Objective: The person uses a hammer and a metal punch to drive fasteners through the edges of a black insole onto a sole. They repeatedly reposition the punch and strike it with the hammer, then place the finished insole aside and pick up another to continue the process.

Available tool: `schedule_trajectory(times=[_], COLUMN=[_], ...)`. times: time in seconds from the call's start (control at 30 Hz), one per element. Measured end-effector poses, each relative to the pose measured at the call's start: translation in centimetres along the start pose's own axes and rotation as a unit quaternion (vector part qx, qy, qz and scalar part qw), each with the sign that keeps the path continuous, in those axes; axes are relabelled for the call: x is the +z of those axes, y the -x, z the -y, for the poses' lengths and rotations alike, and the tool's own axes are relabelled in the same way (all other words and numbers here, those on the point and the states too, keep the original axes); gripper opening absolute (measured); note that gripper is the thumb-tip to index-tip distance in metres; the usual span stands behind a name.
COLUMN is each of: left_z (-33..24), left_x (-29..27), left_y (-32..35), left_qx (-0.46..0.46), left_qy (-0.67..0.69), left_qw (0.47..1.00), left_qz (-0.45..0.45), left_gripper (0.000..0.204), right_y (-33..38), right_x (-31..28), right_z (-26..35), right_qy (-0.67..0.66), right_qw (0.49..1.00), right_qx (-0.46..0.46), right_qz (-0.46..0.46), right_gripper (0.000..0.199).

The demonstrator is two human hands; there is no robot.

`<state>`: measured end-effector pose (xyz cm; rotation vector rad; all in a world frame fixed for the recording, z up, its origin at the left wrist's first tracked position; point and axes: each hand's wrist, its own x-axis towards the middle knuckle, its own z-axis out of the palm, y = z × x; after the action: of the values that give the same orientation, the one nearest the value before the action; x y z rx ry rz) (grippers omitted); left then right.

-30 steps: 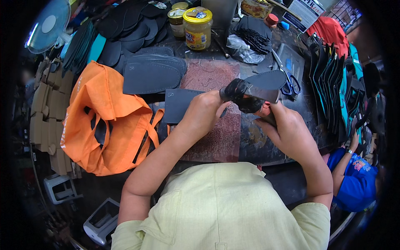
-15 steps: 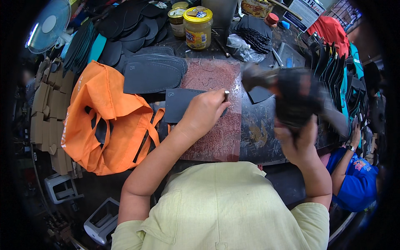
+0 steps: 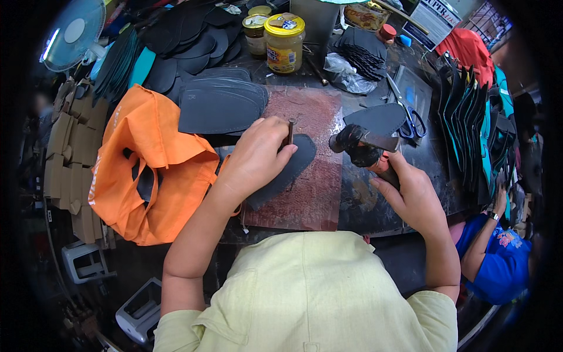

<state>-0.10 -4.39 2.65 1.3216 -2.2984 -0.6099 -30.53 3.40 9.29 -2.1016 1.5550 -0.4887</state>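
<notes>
Head view: left hand (image 3: 256, 154) was closed round a punch (image 3: 290, 130), held upright on a black sole (image 3: 281, 170). Sole lay on the brown pad (image 3: 314, 146), long axis slanting from near-left to far-right. Right hand (image 3: 410, 193) was clamped on a hammer (image 3: 363, 144), head just right of the punch, apart from it. Left hand was nearer the sole. Scissors (image 3: 407, 114) lay right of the pad; orange bag (image 3: 146, 164) left.

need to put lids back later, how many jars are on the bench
2: a yellow-lidded jar at the bench's far edge, and a smaller jar just left of it. A lid-like shape behind them may be a third, mostly hidden.
</notes>
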Motion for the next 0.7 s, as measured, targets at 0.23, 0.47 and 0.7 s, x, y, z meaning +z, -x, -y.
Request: schedule_trajectory(times=[0.23, 0.47, 0.7], left_z=[0.6, 0.3, 0.7], left_x=[1.0, 2.1, 4.2], left_y=[0.0, 0.8, -2.8], left_qx=[-0.128, 0.013, -0.018], left_qy=[0.211, 0.050, 0.173], left_qw=[0.968, 0.985, 0.972], left_qz=[-0.044, -0.167, -0.156], left_gripper=[0.021, 0.016, 0.015], right_y=[-0.8, -2.4, -2.2], right_x=[0.9, 2.9, 2.6], right_z=[-0.4, -1.0, -1.1], right_qy=[0.003, 0.023, 0.042], right_qw=[0.999, 0.996, 0.995], right_qx=[-0.001, -0.001, 0.012], right_qz=[0.044, 0.086, 0.090], right_gripper=[0.044, 0.043, 0.046])
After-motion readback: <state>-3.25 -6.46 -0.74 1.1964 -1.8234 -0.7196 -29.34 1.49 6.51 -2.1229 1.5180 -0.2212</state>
